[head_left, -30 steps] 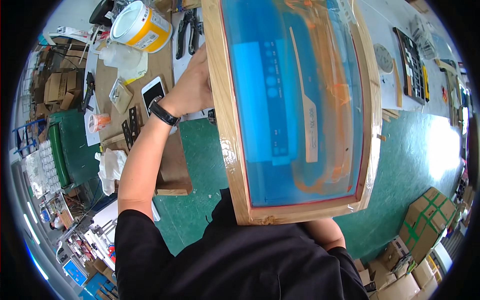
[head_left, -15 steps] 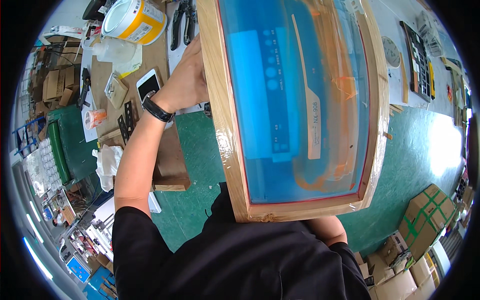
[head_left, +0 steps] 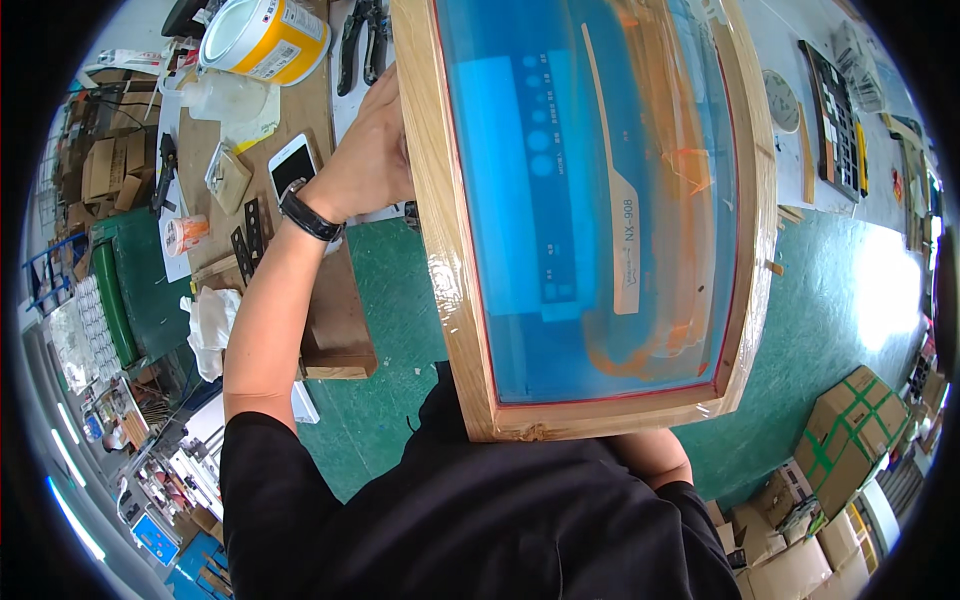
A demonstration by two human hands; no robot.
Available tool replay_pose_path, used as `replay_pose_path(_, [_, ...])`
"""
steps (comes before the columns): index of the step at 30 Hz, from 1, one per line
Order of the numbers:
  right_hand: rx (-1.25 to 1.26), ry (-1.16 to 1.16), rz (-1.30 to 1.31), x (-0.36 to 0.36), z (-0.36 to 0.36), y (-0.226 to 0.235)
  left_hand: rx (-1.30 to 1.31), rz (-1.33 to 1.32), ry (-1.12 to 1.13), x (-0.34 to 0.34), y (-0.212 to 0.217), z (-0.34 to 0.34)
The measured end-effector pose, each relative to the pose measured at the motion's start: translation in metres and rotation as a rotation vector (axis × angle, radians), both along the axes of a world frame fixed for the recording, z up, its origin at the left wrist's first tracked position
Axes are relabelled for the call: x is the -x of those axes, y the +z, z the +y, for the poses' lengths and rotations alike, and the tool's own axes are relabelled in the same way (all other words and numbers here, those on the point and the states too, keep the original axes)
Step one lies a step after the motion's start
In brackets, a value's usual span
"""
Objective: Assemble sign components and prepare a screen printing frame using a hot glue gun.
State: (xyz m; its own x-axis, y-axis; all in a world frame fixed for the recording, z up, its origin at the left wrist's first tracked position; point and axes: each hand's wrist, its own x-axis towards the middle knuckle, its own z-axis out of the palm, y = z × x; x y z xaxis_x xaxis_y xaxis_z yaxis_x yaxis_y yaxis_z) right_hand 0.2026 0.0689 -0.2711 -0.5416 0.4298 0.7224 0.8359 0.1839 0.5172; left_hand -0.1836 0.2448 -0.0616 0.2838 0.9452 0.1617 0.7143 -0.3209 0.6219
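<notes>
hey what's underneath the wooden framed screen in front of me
Green floor shows around the screen, and your right forearm passes under its lower rail. Whatever lies directly beneath can't be made out, your right hand included.

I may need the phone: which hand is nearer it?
Left. The left hand is just right of the phone, at the wooden frame; the right hand is hidden, its arm showing farther right.

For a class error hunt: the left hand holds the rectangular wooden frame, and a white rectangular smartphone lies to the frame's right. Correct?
Not quite; the side is wrong: the head view shows the left hand holding the rectangular wooden frame, and the white rectangular smartphone lying to the frame's left.
</notes>
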Motion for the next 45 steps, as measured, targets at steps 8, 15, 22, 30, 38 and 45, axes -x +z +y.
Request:
replay_pose_path(8, [-0.009,0.002,0.000,0.007,0.008,0.003,-0.070,0.026,-0.018,-0.001,0.005,0.001])
replay_pose_path(15, [-0.024,-0.022,0.005,0.009,0.012,0.004,-0.023,0.048,0.004,-0.002,0.006,0.001])
replay_pose_path(22, [-0.058,-0.039,-0.044,0.008,0.016,0.004,-0.035,0.111,0.051,-0.002,0.015,-0.007])
replay_pose_path(30, [-0.043,-0.012,-0.027,0.009,0.020,0.006,0.008,0.081,0.043,-0.003,0.014,-0.009])
replay_pose_path(38, [-0.026,0.012,-0.062,0.011,0.022,0.016,0.007,0.146,0.072,-0.003,0.022,-0.013])
replay_pose_path(45, [-0.122,-0.006,-0.570,0.013,0.039,0.085,-0.085,0.185,0.094,-0.009,0.095,-0.026])
